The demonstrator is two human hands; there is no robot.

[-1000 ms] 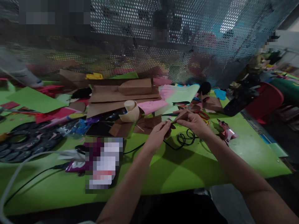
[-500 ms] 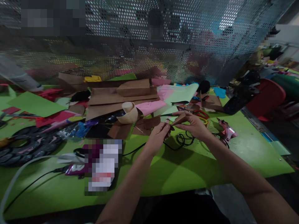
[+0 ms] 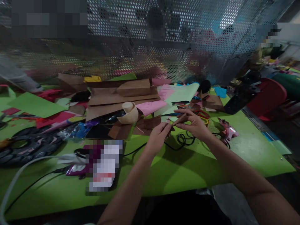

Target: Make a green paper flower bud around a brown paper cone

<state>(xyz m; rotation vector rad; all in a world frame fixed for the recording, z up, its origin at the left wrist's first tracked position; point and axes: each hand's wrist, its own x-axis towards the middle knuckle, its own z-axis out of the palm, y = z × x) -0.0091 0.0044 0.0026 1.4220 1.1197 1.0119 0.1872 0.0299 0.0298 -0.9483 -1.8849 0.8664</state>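
Note:
Above the green table, my left hand (image 3: 161,132) and my right hand (image 3: 192,123) come close together on a small piece of brown paper (image 3: 180,119). The fingers of my left hand are pinched on its near left end. My right thumb and fingers close on its other side. Part of the paper is hidden by my fingers. Below my hands a black cord (image 3: 181,140) lies in loops. To the right of my right hand rests a pink glue gun (image 3: 227,129).
Brown paper sheets (image 3: 105,96), pink paper (image 3: 152,107) and pale green paper (image 3: 182,93) are heaped at the back. A cream roll (image 3: 128,114) stands before them. At left are a black ring-shaped tray (image 3: 44,142) and a purple power strip (image 3: 75,170). Perforated metal panel (image 3: 140,56) rises behind.
My right fingers have shifted slightly on the brown paper, and its visible part looks narrower and tilted. My left hand stays nearly in place.

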